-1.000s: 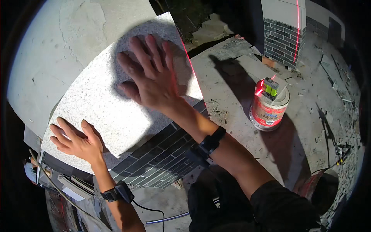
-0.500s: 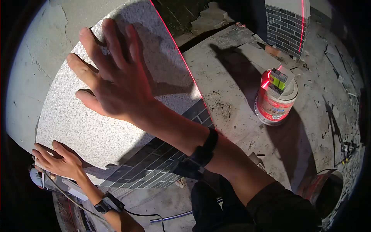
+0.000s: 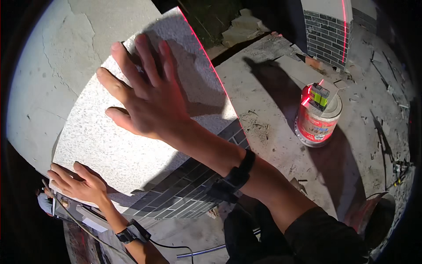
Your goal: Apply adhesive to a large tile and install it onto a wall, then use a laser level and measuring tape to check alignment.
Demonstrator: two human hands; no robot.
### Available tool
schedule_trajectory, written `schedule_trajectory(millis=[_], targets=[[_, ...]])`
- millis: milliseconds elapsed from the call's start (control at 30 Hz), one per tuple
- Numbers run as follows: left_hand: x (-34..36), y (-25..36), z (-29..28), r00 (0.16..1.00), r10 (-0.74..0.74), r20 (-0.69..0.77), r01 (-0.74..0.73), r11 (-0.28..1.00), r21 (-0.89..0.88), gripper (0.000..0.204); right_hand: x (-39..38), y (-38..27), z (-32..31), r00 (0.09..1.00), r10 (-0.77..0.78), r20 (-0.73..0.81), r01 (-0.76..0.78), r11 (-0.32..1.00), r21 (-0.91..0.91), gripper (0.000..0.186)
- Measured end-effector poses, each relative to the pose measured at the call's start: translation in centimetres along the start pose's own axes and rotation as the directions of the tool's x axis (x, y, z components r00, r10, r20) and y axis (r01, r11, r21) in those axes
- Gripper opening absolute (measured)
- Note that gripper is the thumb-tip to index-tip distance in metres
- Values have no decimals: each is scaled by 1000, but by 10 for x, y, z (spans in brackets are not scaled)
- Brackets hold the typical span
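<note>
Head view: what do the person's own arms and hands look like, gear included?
Left hand and right hand are gloveless. A black strap with a boxy device circles each forearm; a thin black cable runs from the left device. The right arm has a dark sleeve.

Stone slab on the left, bucket with the laser level over on the right

So the stone slab (image 3: pixel 118 152) fills the left-centre, with a concrete surface (image 3: pixel 52 75) past its left edge and a tiled face (image 3: pixel 189 193) under its near-right side. Left hand (image 3: pixel 81 185) is at the slab's near-left corner, right hand (image 3: pixel 151 97) is over the farther part. Laser line (image 3: pixel 207 56) runs down the slab's right edge. Across the floor (image 3: pixel 268 169) to the right there's the bucket (image 3: pixel 317 126) with the laser level (image 3: pixel 319 97) on top, and a tiled pillar (image 3: pixel 326 37) behind that. Second bucket (image 3: pixel 377 218) is lower right, nearer the person. A hose (image 3: pixel 75 220) passes below the left hand, and a tube (image 3: pixel 200 252) lies between the left forearm and the legs.
</note>
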State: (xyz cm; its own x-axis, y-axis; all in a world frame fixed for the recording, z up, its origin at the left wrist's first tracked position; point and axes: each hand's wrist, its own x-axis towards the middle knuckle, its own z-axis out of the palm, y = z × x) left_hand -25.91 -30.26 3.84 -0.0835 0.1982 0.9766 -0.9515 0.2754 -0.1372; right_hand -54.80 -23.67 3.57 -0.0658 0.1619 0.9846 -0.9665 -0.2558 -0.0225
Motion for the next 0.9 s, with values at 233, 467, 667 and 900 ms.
schedule_trajectory(millis=[233,467,667,900], targets=[[-35,-24,-26,981,-82,178,133,945,-298,71,-43,23,-65,1000,-8,-14,10,987,163,66],[-153,-101,-113,713,-405,572,460,886,53,57,-125,105,-186,741,501,447,-525,847,-78,21],[-155,-119,-117,673,-117,731,387,897,-213,32,-126,111,-176,497,457,738,-481,853,-203,28],[-141,-111,-114,400,-213,892,561,826,-54,16,-119,115,-171,476,454,753,-530,832,-167,22]])
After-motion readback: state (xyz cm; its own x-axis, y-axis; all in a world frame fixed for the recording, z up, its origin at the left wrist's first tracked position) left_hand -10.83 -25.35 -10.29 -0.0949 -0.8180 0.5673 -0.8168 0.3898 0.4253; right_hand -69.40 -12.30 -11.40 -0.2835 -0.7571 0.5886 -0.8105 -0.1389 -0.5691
